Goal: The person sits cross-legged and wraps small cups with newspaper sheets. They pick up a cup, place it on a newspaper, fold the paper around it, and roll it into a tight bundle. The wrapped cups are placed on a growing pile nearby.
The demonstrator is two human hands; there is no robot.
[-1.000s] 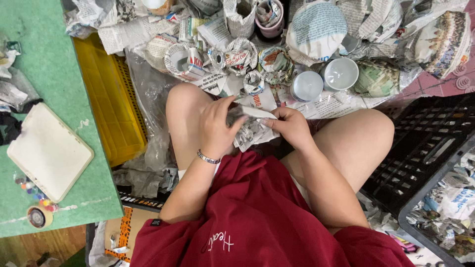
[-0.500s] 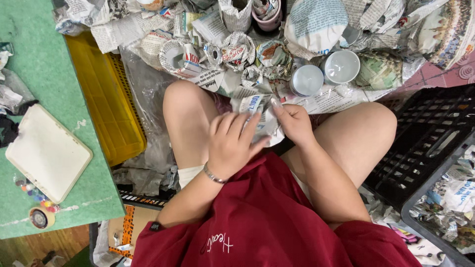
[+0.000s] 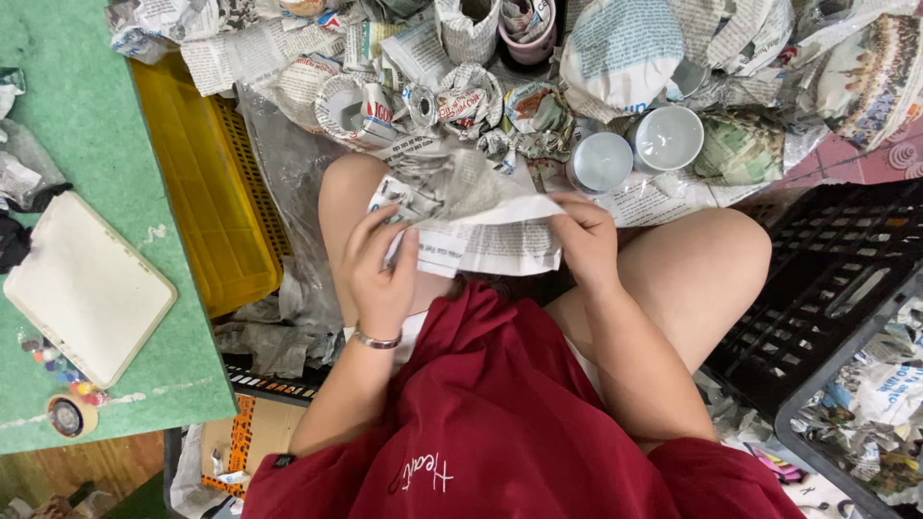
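You are holding a sheet of newspaper spread over your lap, your left hand gripping its left edge and your right hand pinching its right edge. Something may be lying wrapped under the sheet, though the paper is hiding it. Two white cups are sitting just beyond your knees among newspaper-wrapped bundles.

Left of my knee, the green table carries a white tablet, with a tape roll just below it.
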